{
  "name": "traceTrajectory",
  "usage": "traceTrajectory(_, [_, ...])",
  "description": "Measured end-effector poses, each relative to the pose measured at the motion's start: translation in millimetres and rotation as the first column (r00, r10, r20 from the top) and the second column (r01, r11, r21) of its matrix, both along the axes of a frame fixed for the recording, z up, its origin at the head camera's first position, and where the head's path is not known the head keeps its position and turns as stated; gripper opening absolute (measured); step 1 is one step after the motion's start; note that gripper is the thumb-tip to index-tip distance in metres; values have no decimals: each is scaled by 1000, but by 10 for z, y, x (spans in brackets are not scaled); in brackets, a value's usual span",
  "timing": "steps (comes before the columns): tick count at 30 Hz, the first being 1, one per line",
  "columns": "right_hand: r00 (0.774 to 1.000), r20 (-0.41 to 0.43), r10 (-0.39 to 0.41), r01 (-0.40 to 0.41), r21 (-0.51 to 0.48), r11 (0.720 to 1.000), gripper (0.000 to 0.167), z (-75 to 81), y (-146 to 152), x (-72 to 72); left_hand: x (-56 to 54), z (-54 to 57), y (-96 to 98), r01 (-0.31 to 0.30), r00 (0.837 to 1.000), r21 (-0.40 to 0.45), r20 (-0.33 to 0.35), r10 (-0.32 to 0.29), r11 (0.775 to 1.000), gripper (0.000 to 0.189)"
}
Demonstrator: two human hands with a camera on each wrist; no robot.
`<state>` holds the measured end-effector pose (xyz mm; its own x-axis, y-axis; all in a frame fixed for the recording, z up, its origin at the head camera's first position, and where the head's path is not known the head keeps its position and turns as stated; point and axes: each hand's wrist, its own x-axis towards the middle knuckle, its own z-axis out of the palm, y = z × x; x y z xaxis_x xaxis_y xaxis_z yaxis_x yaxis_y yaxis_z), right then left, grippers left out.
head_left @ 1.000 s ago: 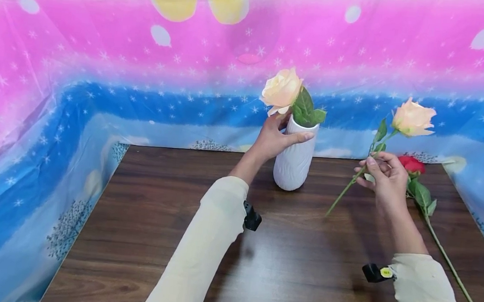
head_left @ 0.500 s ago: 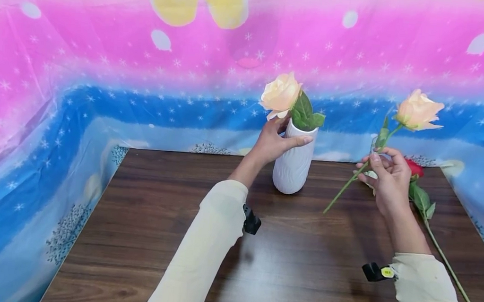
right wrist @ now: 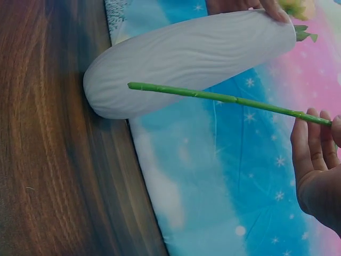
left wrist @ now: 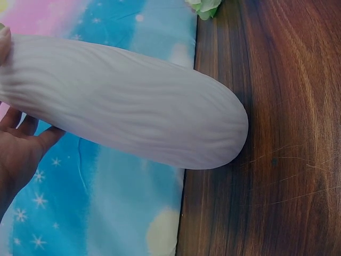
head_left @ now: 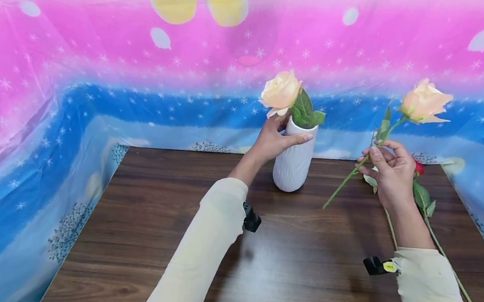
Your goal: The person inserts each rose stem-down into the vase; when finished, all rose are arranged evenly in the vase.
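A white ribbed vase (head_left: 293,167) stands on the wooden table, tilted slightly. One peach rose (head_left: 281,91) with green leaves sits in its mouth. My left hand (head_left: 269,143) grips the vase near the rim, thumb across the front; some fingers are hidden behind it. To the right, my right hand (head_left: 394,176) pinches the green stem of a second peach rose (head_left: 426,105), held in the air with its bloom up and right. The bare lower stem (right wrist: 213,96) slants toward the vase, its cut end apart from the rim in the head view.
Beyond the right hand lies a red rose (head_left: 419,168), mostly hidden, its long stem running to the table's right front. A pale flower (head_left: 370,180) lies partly behind that hand. A printed cloth (head_left: 176,112) hangs along the table's back edge.
My right hand has risen slightly and shifted a little right with the peach rose, whose bloom moved up and right. My left hand and the vase have stayed in place.
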<state>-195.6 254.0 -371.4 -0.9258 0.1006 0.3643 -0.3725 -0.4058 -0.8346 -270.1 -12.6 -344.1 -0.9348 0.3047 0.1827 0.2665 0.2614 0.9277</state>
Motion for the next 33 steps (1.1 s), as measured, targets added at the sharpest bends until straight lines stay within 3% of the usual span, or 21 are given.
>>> traceTrajectory(5, [1000, 6, 14, -14, -39, 999, 5, 55, -14, -5, 7, -12, 0, 4, 1000, 1, 8, -4, 1000, 81])
traceTrajectory(9, [1000, -13, -6, 5, -10, 1000, 4, 128, -22, -14, 10, -10, 7, 3, 1000, 0, -1, -3, 1000, 81])
traceTrajectory(22, [999, -40, 19, -21, -54, 998, 13, 373, -35, -91, 2, -14, -3, 4, 1000, 21, -4, -4, 1000, 80])
traceTrajectory(33, [992, -127, -5, 0, -35, 999, 13, 561, -72, -139, -9, -10, 6, 7, 1000, 24, -9, -7, 1000, 80])
